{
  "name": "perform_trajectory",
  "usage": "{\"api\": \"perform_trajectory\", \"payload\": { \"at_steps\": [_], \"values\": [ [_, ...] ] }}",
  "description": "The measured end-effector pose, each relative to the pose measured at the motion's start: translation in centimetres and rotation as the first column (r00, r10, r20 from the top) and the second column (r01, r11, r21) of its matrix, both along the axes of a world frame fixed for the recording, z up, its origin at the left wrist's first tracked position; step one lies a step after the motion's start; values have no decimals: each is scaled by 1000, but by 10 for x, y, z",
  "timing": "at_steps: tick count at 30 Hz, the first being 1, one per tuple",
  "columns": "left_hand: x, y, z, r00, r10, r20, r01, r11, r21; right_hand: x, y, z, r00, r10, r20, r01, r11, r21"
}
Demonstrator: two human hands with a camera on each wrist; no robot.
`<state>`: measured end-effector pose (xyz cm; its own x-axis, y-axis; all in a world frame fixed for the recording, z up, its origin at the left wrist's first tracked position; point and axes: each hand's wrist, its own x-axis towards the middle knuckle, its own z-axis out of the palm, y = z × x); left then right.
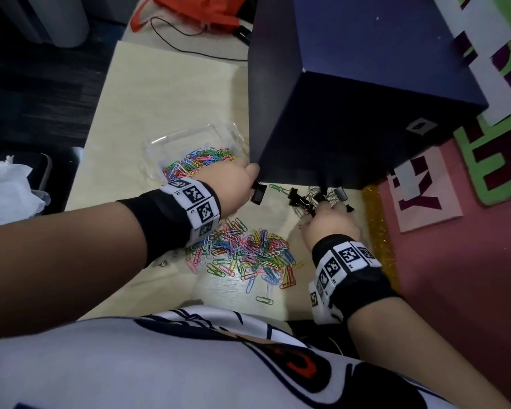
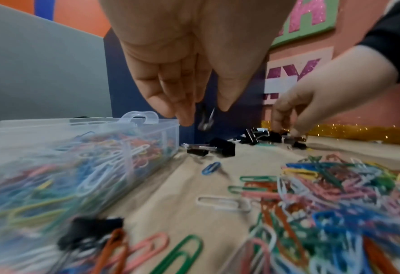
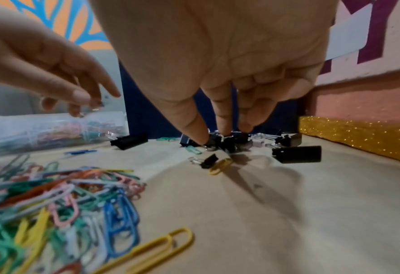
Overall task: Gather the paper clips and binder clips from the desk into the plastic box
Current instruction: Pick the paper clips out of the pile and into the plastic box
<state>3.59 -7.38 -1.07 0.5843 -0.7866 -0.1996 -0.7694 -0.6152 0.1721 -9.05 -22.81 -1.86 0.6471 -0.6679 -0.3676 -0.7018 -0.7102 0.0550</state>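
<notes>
A clear plastic box [image 1: 160, 140] holding several coloured paper clips stands on the desk at the left. My left hand [image 1: 252, 186] hovers just right of it and pinches a black binder clip [image 1: 259, 193] by its wire handle; the same clip [image 2: 205, 118] hangs blurred between thumb and fingers. My right hand [image 1: 325, 206] reaches down into a heap of black binder clips [image 1: 300, 197] against the dark box, its fingertips [image 3: 200, 138] closed on one of them. A loose pile of coloured paper clips [image 1: 248, 252] lies on the desk between my wrists.
A tall dark blue box [image 1: 351, 113] stands right behind the binder clips. A gold glitter strip [image 1: 376, 231] and a pink board edge the desk on the right. A red bag [image 1: 195, 10] and a black cable lie at the back, crumpled white tissue [image 1: 6, 187] at the left.
</notes>
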Motion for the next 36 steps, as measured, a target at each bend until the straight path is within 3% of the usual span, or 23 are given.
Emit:
{"api": "perform_trajectory", "payload": {
  "at_steps": [3,6,9,12,17,21,27,31,36],
  "values": [
    [-2,-4,-7,999,-38,39,38,999,-8,-3,4,3,989,147,22,-148,989,7],
    [-13,-3,-16,978,-186,92,183,982,41,-6,13,4,983,183,12,-183,982,53],
    [-24,1,-26,958,-281,62,276,958,77,-6,19,-1,962,268,-50,-269,963,-8],
    [-32,4,-31,962,-273,15,269,954,134,4,24,0,957,287,-51,-286,958,26],
    [-35,8,-31,965,-263,-18,262,949,174,34,22,11,980,199,-8,-193,959,210],
    [-36,11,-30,965,-260,-40,263,945,196,44,20,9,969,217,-115,-179,944,276],
    [-35,12,-28,976,-214,-43,219,960,177,28,28,8,878,388,-280,-328,914,237],
    [-36,7,-29,978,-207,-38,210,964,164,4,33,0,849,485,-209,-443,870,218],
    [-39,-2,-31,969,-242,-40,245,950,195,-8,28,-1,903,422,-77,-392,886,248]
  ]
}}
